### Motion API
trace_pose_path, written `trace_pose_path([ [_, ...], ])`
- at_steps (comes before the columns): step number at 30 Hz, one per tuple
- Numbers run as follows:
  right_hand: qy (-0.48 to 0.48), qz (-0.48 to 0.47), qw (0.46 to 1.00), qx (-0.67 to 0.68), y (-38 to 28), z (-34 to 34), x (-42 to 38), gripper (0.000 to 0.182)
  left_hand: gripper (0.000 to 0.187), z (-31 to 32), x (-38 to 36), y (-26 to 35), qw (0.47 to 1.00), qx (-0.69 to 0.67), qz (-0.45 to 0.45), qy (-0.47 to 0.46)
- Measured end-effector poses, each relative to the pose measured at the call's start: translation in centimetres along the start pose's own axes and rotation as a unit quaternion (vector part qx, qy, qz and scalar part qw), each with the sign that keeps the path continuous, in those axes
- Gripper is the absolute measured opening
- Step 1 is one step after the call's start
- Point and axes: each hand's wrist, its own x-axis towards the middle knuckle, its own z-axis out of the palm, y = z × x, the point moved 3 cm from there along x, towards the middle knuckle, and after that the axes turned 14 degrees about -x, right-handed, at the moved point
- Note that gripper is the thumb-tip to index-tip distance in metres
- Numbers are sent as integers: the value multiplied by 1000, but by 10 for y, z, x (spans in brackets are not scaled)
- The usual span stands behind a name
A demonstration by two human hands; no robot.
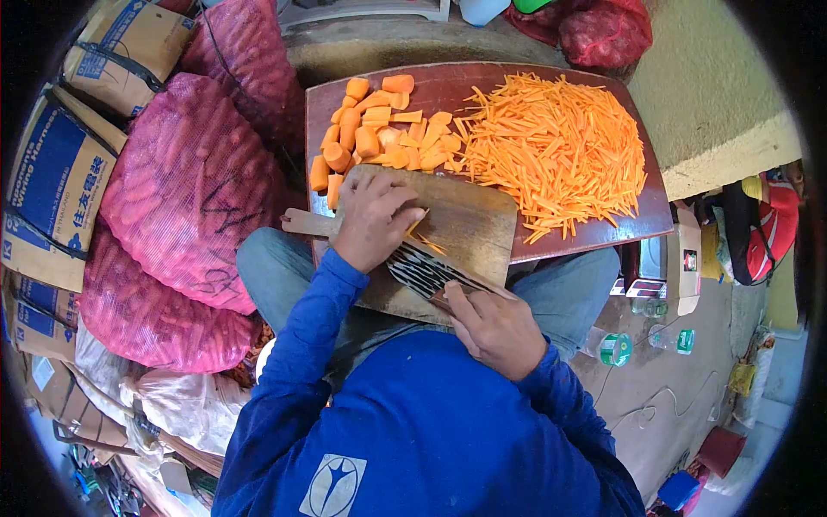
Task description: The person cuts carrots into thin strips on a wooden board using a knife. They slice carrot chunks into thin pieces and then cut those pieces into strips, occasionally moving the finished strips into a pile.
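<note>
My left hand (375, 217) is closed over the left part of a worn wooden cutting board (465, 207). A thin orange edge of carrot (417, 222) shows at its thumb, with the rest hidden under the fingers. My right hand (501, 332) grips a knife (424, 274) whose wide blade has a black-and-silver pattern, its index finger resting along the blade. The blade lies beside my left hand, near a few carrot slivers (431, 246). Beyond the board, peeled carrot chunks (366, 140) sit at left and a large heap of carrot sticks (560, 151) at right.
A dark red table (652, 222) carries the carrots and meets the board. Pink mesh sacks (194, 189) and cardboard boxes (52, 185) crowd the left side. Plastic bottles (615, 348) lie on the floor at right, near an open carton (687, 258). A concrete ledge (715, 95) stands at upper right.
</note>
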Motion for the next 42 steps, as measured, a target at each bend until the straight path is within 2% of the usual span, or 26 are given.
trace_pose_path([
  [1, 0, -1, 1000, 0, -1, -5, -1, 48, 29, -1, 0, -3, 1000, 1, 0, 1],
  [3, -108, 74, 986, 104, 0, -12, -5, 51, 23, -5, -2, -11, 999, -6, -38, 17],
  [4, -108, 74, 986, 104, 1, -10, -6, 51, 18, -6, -4, -16, 998, -24, -47, 28],
  [5, -99, 82, 978, 165, 2, -6, -7, 52, 18, -8, -7, -19, 998, -24, -46, 28],
  [6, -91, 91, 966, 225, 3, -2, -8, 53, 17, -10, -11, -22, 994, -65, -77, 42],
  [7, -91, 93, 966, 225, 3, 1, -8, 53, 16, -10, -16, -25, 987, -106, -108, 57],
  [9, -89, 125, 930, 335, 5, 7, 0, 47, 16, -9, -25, -27, 980, -132, -127, 73],
  [13, -70, 184, 923, 332, 35, 11, 9, 40, 16, -10, -41, -27, 977, -137, -140, 91],
  [15, 38, 237, 942, 236, 71, 20, 8, 35, 16, -5, -48, -25, 979, -129, -129, 95],
  [17, -31, 350, 919, 180, 103, 6, 14, 37, 16, -1, -52, -21, 980, -122, -117, 102],
  [18, -30, 348, 920, 179, 117, 5, 11, 37, 17, 0, -53, -18, 985, -91, -117, 89],
  [20, 75, 345, 917, 184, 141, 0, 5, 37, 17, 2, -54, -17, 988, -59, -115, 81],
  [23, 92, 292, 938, 161, 125, -13, 7, 37, 19, 6, -56, -15, 993, -21, -77, 88],
  [25, 100, 270, 938, 192, 106, -10, 9, 38, 19, 5, -54, -14, 992, -14, -80, 93],
  [27, 65, 254, 929, 263, 88, 2, 8, 39, 19, 6, -54, -13, 992, -16, -81, 92],
  [29, 45, 274, 908, 315, 82, 19, 5, 40, 19, 5, -53, -13, 992, -14, -82, 90],
  [31, -15, 355, 753, 554, 73, 29, 5, 40, 18, 5, -52, -11, 993, -3, -81, 83],
  [32, 8, 363, 724, 587, 68, 35, 5, 38, 18, 5, -52, -11, 993, -2, -82, 83],
  [33, 7, 362, 723, 588, 68, 39, 3, 38, 18, 6, -52, -11, 993, 4, -84, 84],
  [35, 9, 373, 671, 640, 70, 46, 1, 36, 18, 7, -52, -11, 992, 12, -87, 85],
  [42, 28, 403, 617, 676, 77, 61, -10, 36, 19, 7, -49, -8, 993, 24, -89, 76],
])
